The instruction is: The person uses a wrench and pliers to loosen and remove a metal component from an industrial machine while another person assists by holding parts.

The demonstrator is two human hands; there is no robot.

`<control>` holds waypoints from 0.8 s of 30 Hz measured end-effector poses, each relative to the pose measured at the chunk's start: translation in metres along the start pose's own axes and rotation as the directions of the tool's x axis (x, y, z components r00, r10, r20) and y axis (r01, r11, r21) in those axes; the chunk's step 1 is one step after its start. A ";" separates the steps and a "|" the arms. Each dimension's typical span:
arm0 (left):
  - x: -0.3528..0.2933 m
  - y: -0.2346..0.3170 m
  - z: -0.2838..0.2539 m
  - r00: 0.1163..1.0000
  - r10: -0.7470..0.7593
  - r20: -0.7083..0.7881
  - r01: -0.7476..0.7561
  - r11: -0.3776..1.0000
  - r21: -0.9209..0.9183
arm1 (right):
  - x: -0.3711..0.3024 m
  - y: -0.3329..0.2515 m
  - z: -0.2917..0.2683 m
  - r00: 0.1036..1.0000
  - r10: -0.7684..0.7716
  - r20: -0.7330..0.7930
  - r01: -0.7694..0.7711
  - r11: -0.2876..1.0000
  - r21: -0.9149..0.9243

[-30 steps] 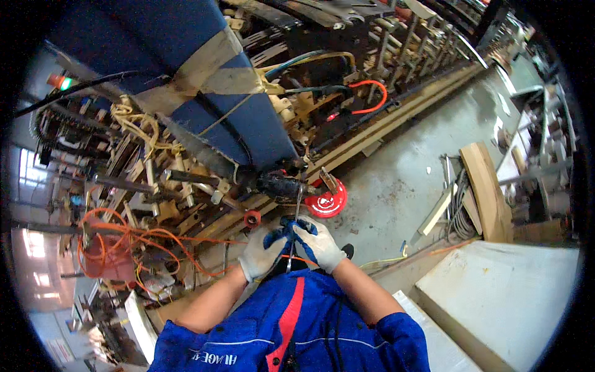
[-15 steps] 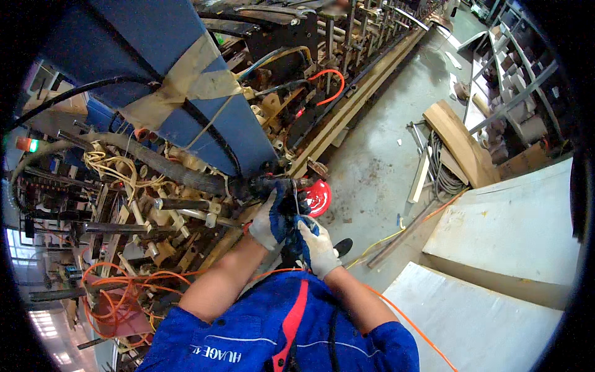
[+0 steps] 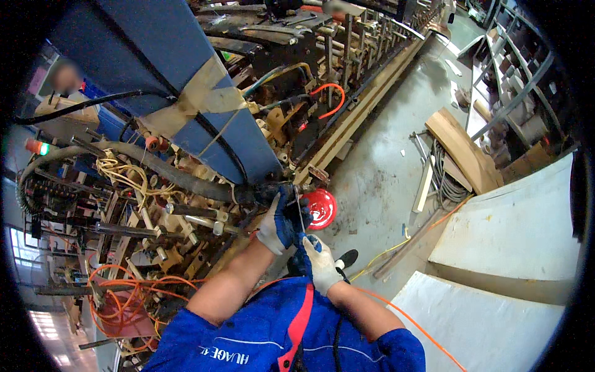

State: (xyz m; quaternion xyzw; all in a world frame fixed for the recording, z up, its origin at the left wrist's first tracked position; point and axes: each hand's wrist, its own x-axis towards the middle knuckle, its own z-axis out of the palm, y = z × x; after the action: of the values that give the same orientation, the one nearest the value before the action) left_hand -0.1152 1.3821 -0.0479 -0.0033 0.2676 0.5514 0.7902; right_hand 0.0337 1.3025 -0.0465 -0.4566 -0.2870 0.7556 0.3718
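Both my hands wear white gloves with blue palms. My left hand (image 3: 273,226) is closed around the dark fitting at the end of a thick grey hose (image 3: 195,185); its fingertips are partly hidden. Just below and to the right, my right hand (image 3: 321,263) is closed on a thin metal rod-like tool (image 3: 302,217). The rod points up past my left fingers to the hose end; its exact kind does not show. Right beside the hands, a round red container (image 3: 322,209) with a shiny inside sits low down.
Machinery with rods, cables and orange tubing (image 3: 124,291) fills the left, beside a blue panel (image 3: 238,130) with tape. Another person (image 3: 65,80) is at the far left. On the right are wooden boards (image 3: 462,149), a coiled cable (image 3: 447,170) and large white panels (image 3: 508,226).
My right hand has drawn down, apart from my left, and more of the metal rod shows. The red container is less covered. The whole view has shifted slightly.
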 end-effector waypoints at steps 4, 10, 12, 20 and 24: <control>-0.006 -0.001 0.003 1.000 -0.001 -0.026 0.002 0.998 0.069 | 0.002 -0.002 0.001 0.999 -0.041 -0.022 0.040 0.997 -0.061; -0.067 0.019 0.031 0.940 0.330 -0.083 0.015 0.203 0.979 | 0.004 -0.008 -0.002 0.999 -0.032 0.016 0.033 0.997 -0.063; -0.086 0.029 0.079 0.886 0.305 0.350 -0.147 -0.530 0.835 | 0.012 0.002 -0.005 1.000 -0.023 -0.007 0.023 0.999 -0.039; -0.004 0.068 0.144 0.996 0.061 -0.058 0.083 -0.847 0.524 | 0.003 -0.005 0.009 0.993 0.108 -0.048 -0.098 0.979 0.177; 0.005 0.065 0.138 0.993 0.102 -0.067 0.121 -0.877 0.466 | 0.006 -0.017 0.012 0.993 0.039 -0.114 -0.030 0.997 0.077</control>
State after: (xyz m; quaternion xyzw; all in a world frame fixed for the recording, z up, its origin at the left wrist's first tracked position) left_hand -0.1131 1.4535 0.0874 0.7273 0.6441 -0.1420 0.1899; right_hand 0.0262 1.3159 -0.0312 -0.4901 -0.2286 0.7444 0.3916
